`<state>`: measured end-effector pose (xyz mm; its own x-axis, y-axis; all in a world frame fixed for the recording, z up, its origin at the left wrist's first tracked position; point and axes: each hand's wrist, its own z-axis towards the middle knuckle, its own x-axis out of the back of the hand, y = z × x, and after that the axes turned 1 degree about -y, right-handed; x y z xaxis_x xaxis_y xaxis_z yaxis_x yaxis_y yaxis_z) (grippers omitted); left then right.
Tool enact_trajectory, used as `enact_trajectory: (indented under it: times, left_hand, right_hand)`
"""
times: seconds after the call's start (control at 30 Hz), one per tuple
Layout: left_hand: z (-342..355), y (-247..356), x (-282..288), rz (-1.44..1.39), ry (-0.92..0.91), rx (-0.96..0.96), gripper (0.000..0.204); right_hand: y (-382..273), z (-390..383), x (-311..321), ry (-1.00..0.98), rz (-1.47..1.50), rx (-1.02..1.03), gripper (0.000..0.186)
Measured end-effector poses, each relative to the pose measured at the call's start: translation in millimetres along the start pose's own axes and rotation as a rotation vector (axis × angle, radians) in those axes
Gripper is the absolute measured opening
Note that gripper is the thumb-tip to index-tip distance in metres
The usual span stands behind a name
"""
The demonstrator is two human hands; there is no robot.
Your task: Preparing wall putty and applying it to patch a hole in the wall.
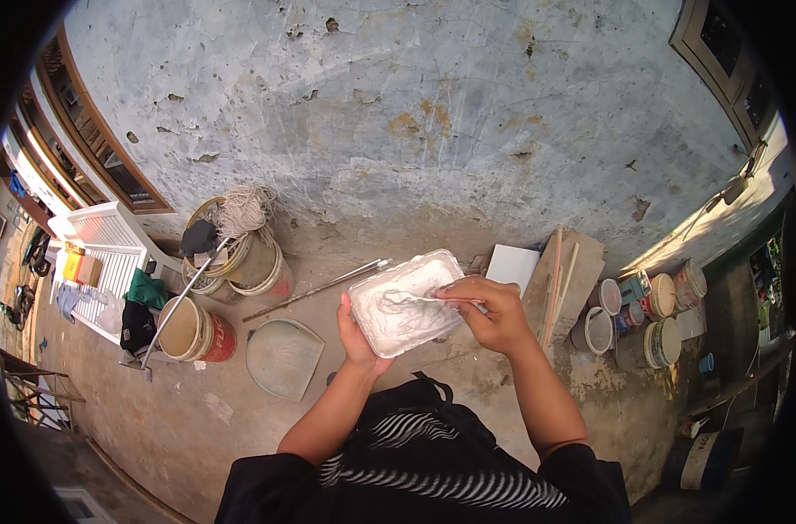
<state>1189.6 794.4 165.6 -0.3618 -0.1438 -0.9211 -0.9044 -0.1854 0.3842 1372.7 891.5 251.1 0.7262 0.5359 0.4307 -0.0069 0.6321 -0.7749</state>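
My left hand (357, 338) is wrapped around the near left side of a white rectangular plastic tub (396, 353), holding it in front of my chest. Thick white paste (389, 316) fills the tub, its surface swirled and uneven. The fingers of my right hand (494, 316) are pinched on a slim white-smeared tool (422, 299), held over the tub's right side. Its far end dips into the paste, so I cannot make out its exact kind.
A patchy grey wall (398, 113) rises ahead. Buckets (186, 329), a scoop-shaped dustpan (284, 356) and a white slatted bench (110, 236) stand left. Poles (315, 290) lie by the wall. Boards (577, 262) lean right of centre, near several paint pails (660, 341).
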Motion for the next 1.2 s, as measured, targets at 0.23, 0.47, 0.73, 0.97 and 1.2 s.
enact_trajectory:
  times: [0.23,0.47,0.73,0.97,1.2]
  left_hand:
    - [3,2,0,0.030,0.008,-0.002,0.090]
    - [6,1,2,0.033,-0.005,0.009,0.088]
    - [6,-5,2,0.043,0.003,0.050,0.088]
    - [4,-5,-2,0.055,-0.007,0.052,0.090]
    - [8,-10,-4,0.075,-0.028,0.101,0.089]
  right_hand:
    - [-7,9,20,0.033,-0.375,0.146,0.030]
    - [4,5,-2,0.188,-0.282,0.036,0.027]
    - [-1,6,-15,-0.130,-0.136,0.033,0.030]
    - [-8,9,42,-0.019,-0.336,0.079,0.031]
    - [0,16,16,-0.049,-0.128,-0.032,0.026]
